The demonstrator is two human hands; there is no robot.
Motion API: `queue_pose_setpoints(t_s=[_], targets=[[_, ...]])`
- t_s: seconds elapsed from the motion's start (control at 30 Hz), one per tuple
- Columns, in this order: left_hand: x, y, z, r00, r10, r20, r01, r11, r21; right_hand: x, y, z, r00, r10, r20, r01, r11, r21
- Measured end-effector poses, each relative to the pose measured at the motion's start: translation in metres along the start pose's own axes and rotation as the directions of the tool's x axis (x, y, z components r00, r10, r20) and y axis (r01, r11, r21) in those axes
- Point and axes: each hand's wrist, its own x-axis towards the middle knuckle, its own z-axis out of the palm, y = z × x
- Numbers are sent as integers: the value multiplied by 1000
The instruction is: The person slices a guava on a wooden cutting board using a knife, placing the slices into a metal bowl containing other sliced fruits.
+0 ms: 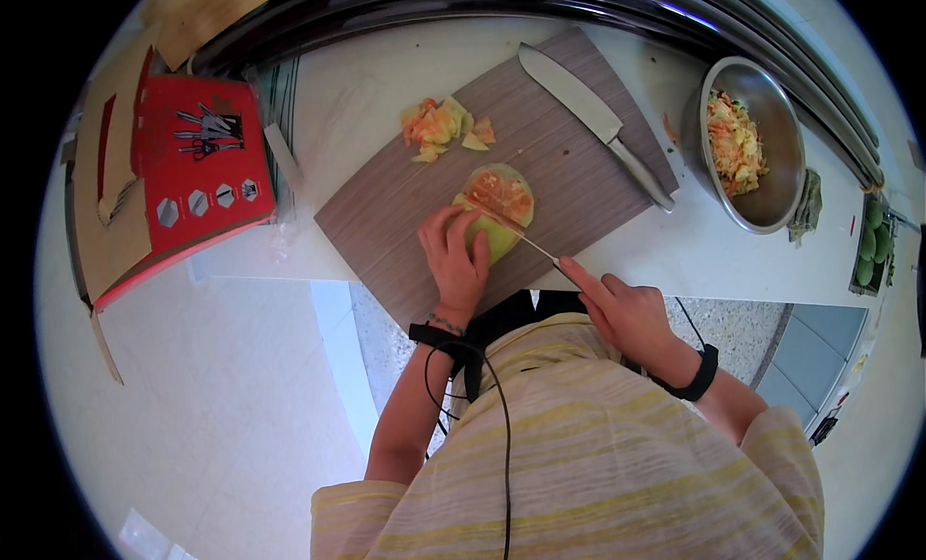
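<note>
On the brown cutting board (383, 191) lies a partly cut fruit (495, 238) with green-yellow skin and orange-pink flesh. My left hand (456, 252) rests on its skin, fingers spread over it from the left. In my right hand (626, 307) is a small knife (537, 246), forefinger along its spine, with the blade in or against the fruit beside the cut slice (503, 192). The blade's tip is hidden. Chopped orange and pale green pieces (438, 126) lie in a heap near the board's upper left edge. A large steel knife (571, 93) lies on the board's far right part.
A steel bowl (785, 147) holding shredded or chopped food stands right of the board. Beside it lies a crumpled greenish cloth (805, 205). A red cardboard knife-set box (195, 155) is at the left. Green fruits (874, 242) sit in a container at the far right. A thin cable hangs by my left wrist.
</note>
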Motion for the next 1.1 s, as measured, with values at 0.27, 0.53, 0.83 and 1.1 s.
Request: queue_pose_setpoints(t_s=[0.27, 0.53, 0.83, 1.1], targets=[[0, 0, 0, 1000, -7, -9, 7, 1000, -3, 19, 12, 19, 1000, -18, -6, 18, 999, -40], [-1, -4, 1, 1000, 6, -18, -7, 1000, -21, 28, 20, 16, 995, 25, -97, -19, 997, 70], [-4, -8, 3, 999, 42, -22, -43, 999, -19, 35, -26, -9, 997, -47, -64, 38, 991, -126], [-3, -6, 4, 998, 47, -46, -48, 998, -28, 40, -32, -6, 999, -51, 12, 52, 990, -134]])
